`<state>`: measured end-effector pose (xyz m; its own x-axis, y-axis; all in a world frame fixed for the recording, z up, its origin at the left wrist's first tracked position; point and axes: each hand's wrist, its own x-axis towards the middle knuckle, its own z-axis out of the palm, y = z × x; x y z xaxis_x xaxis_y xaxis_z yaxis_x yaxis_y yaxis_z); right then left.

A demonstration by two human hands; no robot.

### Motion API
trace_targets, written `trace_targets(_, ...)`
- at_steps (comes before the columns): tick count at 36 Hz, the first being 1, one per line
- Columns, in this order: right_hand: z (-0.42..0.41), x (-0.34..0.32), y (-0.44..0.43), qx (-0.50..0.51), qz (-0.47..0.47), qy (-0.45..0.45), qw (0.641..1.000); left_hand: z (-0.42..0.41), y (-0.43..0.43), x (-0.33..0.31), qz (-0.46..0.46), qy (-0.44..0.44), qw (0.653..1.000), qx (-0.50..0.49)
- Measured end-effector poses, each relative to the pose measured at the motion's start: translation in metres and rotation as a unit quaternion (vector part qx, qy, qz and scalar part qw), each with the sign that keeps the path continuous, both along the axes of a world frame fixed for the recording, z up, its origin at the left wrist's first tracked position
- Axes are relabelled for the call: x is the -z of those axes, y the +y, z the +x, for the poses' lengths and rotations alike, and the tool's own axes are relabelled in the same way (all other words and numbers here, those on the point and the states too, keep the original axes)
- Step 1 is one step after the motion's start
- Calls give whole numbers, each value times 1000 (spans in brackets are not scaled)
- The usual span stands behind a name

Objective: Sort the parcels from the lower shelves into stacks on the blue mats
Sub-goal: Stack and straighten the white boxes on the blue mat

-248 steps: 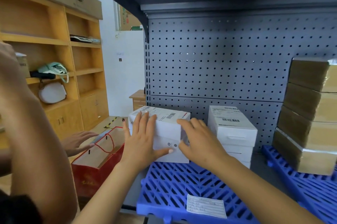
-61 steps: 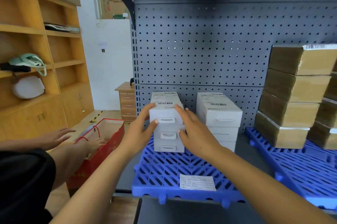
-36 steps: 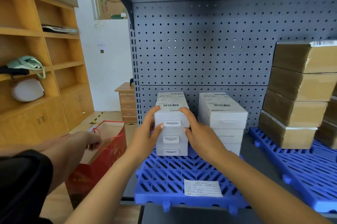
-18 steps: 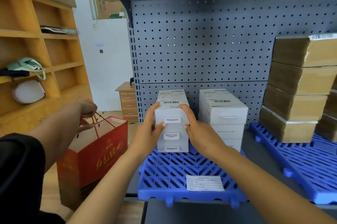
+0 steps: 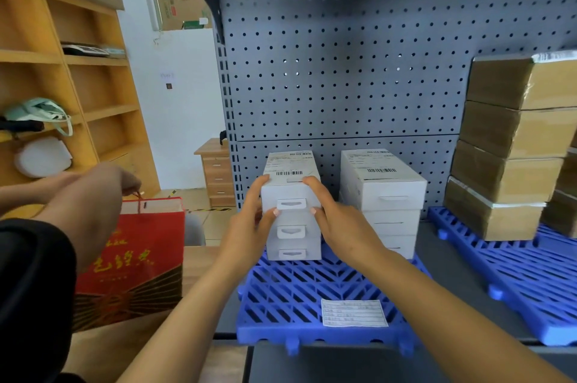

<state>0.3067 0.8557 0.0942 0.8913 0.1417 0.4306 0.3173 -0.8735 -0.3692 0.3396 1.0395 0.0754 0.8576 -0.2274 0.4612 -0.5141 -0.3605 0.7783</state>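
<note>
Squaring step: left hand (image 5: 249, 228) and right hand (image 5: 342, 226) grip top white cardboard parcel (image 5: 292, 165) (on blue plastic mat (image 5: 296, 292)); next, release.

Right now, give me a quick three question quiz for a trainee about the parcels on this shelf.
1. True or false: the left hand and the right hand both grip the top white parcel of the left stack.
2. What lies on the front of the blue mat? A: a paper label. B: a tape roll. C: a scanner.
3. How many white parcels does the left stack hold?
Key: 1 true; 2 A; 3 three.
</note>
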Motion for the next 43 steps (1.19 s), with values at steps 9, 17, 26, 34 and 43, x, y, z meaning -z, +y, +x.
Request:
trace_targets(9, -7, -1, -2, -24, -3, 12, 1000, -3, -1, 4, -26, 40, 999, -3)
trace_targets(17, -13, 8, -2, -27, -46, 22, 998, -11, 9, 32, 9, 89, 996, 17)
trace_targets(26, -8, 14, 6, -13, -31, 2, 999, -12, 10, 39, 91, 56, 994, -29)
trace_targets(34, -3, 15, 3, -33, -14, 4, 999, -8, 14, 37, 76, 44, 996, -27)
trace_targets(43, -4, 13, 4, -28, -3, 11, 1000, -2, 15, 35, 71, 44, 996, -18)
